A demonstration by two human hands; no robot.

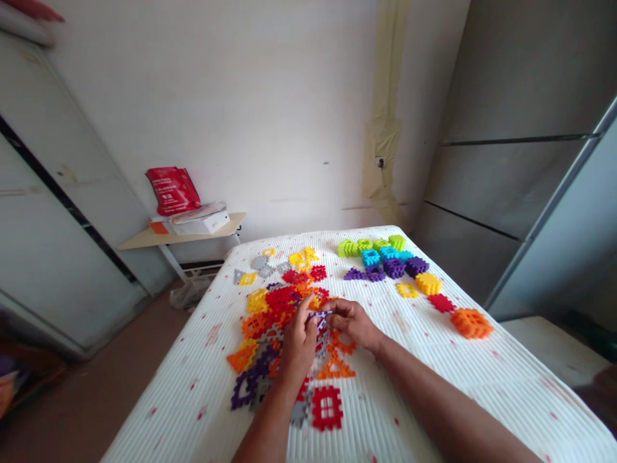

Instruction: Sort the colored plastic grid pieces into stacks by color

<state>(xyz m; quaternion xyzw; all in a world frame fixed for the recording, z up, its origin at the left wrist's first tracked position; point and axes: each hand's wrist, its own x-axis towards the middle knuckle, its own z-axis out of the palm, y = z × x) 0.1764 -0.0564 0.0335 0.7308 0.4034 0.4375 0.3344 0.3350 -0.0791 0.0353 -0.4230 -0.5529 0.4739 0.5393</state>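
Observation:
Over a mixed heap of toothed plastic building tiles, my left hand (301,334) and my right hand (354,323) meet with fingers bent. Between their fingertips is a small purple building tile (321,314), pinched from both sides and partly covered by the fingers. Red tiles (279,305) lie just beyond my left hand. An orange triangular tile (336,366) rests below my right hand, and a red window-shaped tile (327,408) lies nearer to me. Dark purple tiles (250,382) are left of my left forearm.
Sorted stacks stand on the right of the white ribbed cover (385,399): green tiles (365,245), blue tiles (370,258), purple tiles (394,267), yellow tiles (429,283) and orange tiles (471,323). A side table (139,239) holds a red bag (172,191). A grey cabinet (501,186) stands right.

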